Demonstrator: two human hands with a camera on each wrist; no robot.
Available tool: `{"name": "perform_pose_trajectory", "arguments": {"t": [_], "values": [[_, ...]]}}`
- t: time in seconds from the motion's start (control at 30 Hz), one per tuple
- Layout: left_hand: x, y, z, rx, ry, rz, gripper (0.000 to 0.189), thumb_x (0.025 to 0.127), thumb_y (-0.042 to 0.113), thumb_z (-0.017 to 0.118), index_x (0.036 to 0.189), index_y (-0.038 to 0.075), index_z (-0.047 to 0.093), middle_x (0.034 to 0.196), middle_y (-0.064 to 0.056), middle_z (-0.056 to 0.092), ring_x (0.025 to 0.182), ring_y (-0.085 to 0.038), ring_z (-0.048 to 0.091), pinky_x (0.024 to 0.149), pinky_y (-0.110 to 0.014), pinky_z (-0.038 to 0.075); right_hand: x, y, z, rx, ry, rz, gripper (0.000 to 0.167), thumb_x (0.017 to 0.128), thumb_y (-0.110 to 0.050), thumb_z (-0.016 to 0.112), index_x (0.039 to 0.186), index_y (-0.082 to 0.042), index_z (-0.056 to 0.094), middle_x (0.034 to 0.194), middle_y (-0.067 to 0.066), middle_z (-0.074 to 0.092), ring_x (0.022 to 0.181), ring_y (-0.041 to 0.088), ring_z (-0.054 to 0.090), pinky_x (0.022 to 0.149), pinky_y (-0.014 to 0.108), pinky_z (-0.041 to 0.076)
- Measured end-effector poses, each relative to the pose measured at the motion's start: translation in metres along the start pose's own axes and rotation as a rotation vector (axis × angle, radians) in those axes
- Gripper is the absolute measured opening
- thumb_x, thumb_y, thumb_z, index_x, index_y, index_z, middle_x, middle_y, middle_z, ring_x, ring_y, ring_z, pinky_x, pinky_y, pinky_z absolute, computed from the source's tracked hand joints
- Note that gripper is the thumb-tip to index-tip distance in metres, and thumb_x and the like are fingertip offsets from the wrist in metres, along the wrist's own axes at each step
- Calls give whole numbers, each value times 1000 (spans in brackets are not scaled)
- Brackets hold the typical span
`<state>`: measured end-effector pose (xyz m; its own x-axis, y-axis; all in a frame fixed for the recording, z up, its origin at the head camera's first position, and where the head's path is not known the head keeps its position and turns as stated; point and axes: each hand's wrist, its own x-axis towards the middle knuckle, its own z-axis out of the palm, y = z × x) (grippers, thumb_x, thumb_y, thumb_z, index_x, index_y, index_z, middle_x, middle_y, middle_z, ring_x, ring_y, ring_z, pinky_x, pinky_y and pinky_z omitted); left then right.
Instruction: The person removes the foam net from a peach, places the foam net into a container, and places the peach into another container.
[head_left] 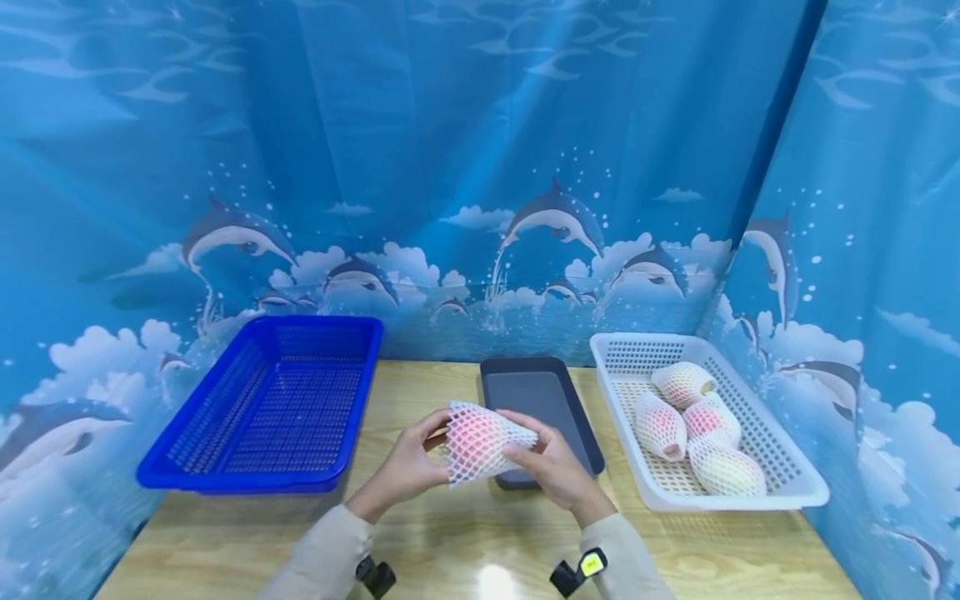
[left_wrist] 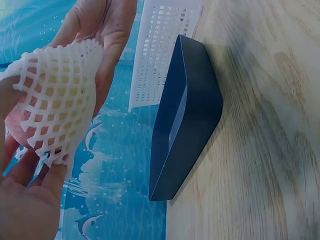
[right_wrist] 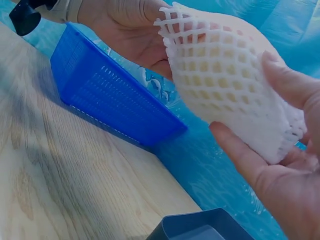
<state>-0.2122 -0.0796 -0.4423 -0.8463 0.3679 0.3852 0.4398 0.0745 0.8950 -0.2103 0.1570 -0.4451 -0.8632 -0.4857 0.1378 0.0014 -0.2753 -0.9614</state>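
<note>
A pink and pale yellow round fruit, likely a peach, is wrapped in a white foam net and held in the air above the table. My left hand grips its left side, at the wide, open end of the net. On the other side my right hand pinches the net's narrow, gathered end between thumb and fingers. In the right wrist view the net covers most of the fruit. Behind and below the hands lies a dark grey tray, partly hidden by the right hand.
To the left stands a blue plastic basket with nothing visible inside. A white basket at the right holds several net-wrapped fruits. All of these stand on a wooden table, with a blue dolphin-print curtain behind.
</note>
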Motion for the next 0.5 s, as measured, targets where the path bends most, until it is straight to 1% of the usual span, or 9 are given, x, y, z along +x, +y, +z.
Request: {"name": "perform_pose_trajectory", "arguments": {"t": [0.13,0.27,0.37,0.5], "values": [[0,0,-1,-2,-14,13,68,61,-14,77,124,-12,52,122,-26,56,114,-41,54,98,-28,50,-1,0,1,-62,53,9,48,90,-3,63,136,1,48,115,4,63,96,16,66,84,32,58],[-1,0,-2,18,-17,18,68,61,-13,78,124,-12,52,120,-25,58,112,-39,56,97,-28,50,-2,-1,2,-108,65,-14,49,89,-5,66,132,8,48,109,2,66,92,15,67,80,31,59],[-1,0,-3,25,-11,2,69,61,-11,79,125,-12,51,119,-24,58,110,-37,57,97,-28,51,-2,-1,2,-136,97,-35,47,88,-6,67,129,11,49,104,1,68,88,14,67,77,29,59],[-1,1,-4,28,-5,-41,72,62,-8,81,127,-11,50,121,-23,58,110,-35,58,97,-24,50,-1,0,3,-170,168,-49,35,87,-2,68,120,5,61,96,0,71,82,13,68,73,27,59]]}}
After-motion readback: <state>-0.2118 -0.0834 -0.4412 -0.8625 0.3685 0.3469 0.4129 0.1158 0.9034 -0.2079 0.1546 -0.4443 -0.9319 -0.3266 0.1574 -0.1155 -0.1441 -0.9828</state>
